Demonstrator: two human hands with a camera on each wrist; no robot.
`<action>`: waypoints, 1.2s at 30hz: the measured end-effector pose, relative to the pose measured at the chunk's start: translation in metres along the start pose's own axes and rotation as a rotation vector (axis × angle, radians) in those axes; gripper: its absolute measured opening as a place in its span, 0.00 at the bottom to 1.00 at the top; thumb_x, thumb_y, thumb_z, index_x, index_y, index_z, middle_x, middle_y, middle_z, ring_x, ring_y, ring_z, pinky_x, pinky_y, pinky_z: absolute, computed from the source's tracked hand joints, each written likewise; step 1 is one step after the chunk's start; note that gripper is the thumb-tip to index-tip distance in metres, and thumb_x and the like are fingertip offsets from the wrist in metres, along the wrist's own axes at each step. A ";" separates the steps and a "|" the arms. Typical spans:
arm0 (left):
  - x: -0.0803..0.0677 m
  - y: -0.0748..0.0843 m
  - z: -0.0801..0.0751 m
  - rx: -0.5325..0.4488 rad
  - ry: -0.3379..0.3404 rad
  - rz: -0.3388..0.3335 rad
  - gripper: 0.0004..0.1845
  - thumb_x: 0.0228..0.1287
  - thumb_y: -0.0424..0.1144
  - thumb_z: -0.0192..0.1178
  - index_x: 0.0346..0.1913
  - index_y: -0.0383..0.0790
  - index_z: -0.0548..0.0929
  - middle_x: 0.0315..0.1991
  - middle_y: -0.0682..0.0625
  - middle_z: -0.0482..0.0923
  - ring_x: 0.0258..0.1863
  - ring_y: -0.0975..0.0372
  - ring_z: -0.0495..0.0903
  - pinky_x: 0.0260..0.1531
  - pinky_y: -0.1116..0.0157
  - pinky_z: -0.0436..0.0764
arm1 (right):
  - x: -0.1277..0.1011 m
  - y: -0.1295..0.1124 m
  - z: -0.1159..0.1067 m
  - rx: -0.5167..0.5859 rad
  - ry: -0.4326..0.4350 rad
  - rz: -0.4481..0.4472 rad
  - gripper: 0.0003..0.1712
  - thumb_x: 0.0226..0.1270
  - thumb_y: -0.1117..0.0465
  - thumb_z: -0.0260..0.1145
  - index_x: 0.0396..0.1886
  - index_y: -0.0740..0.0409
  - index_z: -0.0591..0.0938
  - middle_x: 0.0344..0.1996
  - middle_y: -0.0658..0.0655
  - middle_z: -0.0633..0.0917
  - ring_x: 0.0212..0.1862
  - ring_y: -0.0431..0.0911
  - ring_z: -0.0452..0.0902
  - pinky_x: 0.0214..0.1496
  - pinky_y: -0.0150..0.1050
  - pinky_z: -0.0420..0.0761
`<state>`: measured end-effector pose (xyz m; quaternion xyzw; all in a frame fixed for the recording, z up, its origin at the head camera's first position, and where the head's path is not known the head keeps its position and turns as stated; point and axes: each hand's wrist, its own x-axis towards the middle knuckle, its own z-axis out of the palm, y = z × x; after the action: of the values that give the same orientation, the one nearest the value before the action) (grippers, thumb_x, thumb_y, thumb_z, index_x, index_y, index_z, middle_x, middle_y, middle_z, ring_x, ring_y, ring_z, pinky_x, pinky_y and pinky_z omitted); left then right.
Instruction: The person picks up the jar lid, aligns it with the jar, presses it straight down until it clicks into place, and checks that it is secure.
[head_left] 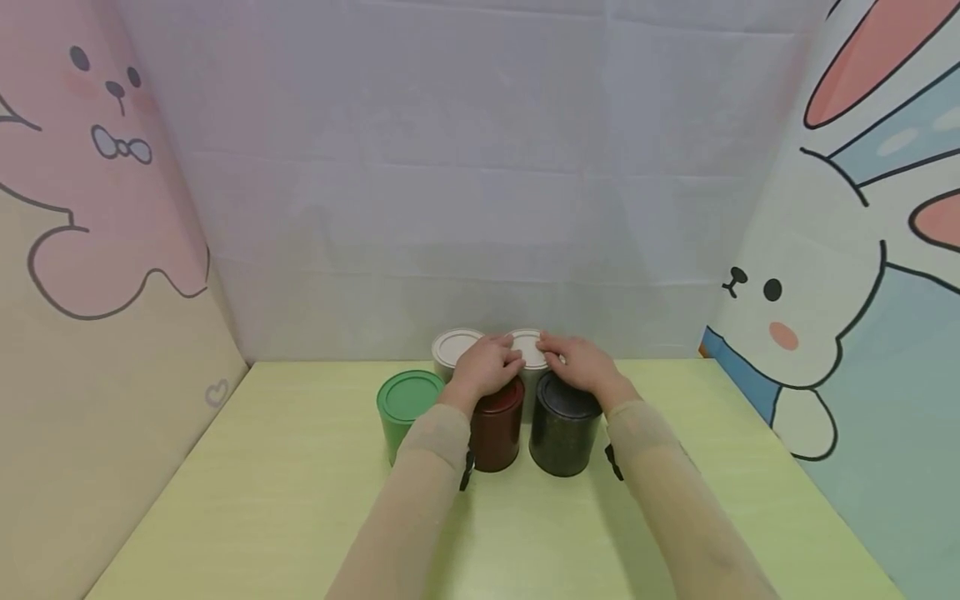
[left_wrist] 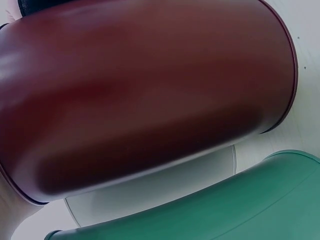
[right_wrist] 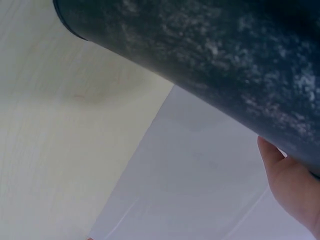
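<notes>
Seen from the head view: left hand point(head_left: 486, 367) resting on top of the dark red canister point(head_left: 497, 427), fingers curved over its lid and reaching toward the white canister point(head_left: 531, 354) just behind. Right hand point(head_left: 583, 364) lying over the black canister point(head_left: 564, 427), fingertips touching the same white lid from the other side. Cannot tell whether either grip is really clamped or only laid on.

Just left of the left hand, a second white canister point(head_left: 453, 348) and, nearer, a green canister point(head_left: 406, 412), all standing upright on the pale yellow-green surface point(head_left: 300, 508).

Only in the left wrist view: smooth, glossy red wall point(left_wrist: 145, 95), with green wall point(left_wrist: 240, 210) close below; no hand visible. Only in the right wrist view: black canister wall point(right_wrist: 225, 60) with grey speckled, matte texture, and a part of the palm point(right_wrist: 292, 187) touching it.

All canisters cylindrical, with flat round lids.
</notes>
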<state>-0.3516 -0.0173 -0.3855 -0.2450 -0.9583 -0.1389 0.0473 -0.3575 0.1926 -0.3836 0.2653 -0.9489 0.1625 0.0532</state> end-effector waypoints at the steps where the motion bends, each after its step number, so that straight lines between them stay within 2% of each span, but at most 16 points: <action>1: 0.000 0.000 0.001 0.001 0.003 0.001 0.18 0.76 0.50 0.53 0.61 0.51 0.83 0.71 0.49 0.67 0.70 0.54 0.65 0.68 0.58 0.64 | 0.000 0.001 0.000 0.005 0.003 -0.006 0.23 0.77 0.59 0.52 0.67 0.60 0.76 0.69 0.60 0.71 0.66 0.61 0.69 0.67 0.56 0.68; 10: -0.001 0.000 0.000 0.014 -0.001 0.020 0.18 0.76 0.49 0.53 0.61 0.51 0.83 0.71 0.48 0.67 0.70 0.53 0.65 0.68 0.58 0.64 | -0.001 0.003 -0.001 0.058 -0.006 -0.035 0.23 0.77 0.60 0.54 0.66 0.63 0.77 0.68 0.61 0.72 0.67 0.61 0.67 0.68 0.56 0.66; 24: -0.001 -0.001 0.000 -0.030 0.040 0.033 0.16 0.75 0.48 0.56 0.58 0.49 0.86 0.69 0.47 0.70 0.68 0.53 0.69 0.67 0.59 0.66 | 0.006 0.009 -0.004 0.104 0.042 -0.119 0.20 0.72 0.60 0.61 0.57 0.66 0.83 0.62 0.67 0.77 0.61 0.62 0.74 0.64 0.56 0.70; 30: -0.002 -0.003 -0.002 -0.061 0.055 0.043 0.21 0.75 0.48 0.56 0.65 0.45 0.79 0.70 0.45 0.67 0.68 0.51 0.68 0.67 0.56 0.66 | 0.011 0.005 -0.004 0.100 0.086 -0.152 0.24 0.70 0.58 0.64 0.59 0.69 0.81 0.60 0.69 0.78 0.61 0.64 0.73 0.64 0.58 0.70; 36: -0.004 -0.001 -0.005 -0.075 0.038 0.062 0.22 0.75 0.48 0.55 0.66 0.43 0.78 0.71 0.44 0.67 0.68 0.50 0.68 0.67 0.55 0.66 | 0.015 0.003 -0.001 0.138 0.029 -0.136 0.26 0.71 0.55 0.64 0.61 0.68 0.79 0.64 0.68 0.75 0.66 0.63 0.69 0.67 0.58 0.67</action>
<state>-0.3483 -0.0213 -0.3811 -0.2736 -0.9433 -0.1778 0.0603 -0.3719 0.1877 -0.3807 0.3299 -0.9143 0.2274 0.0594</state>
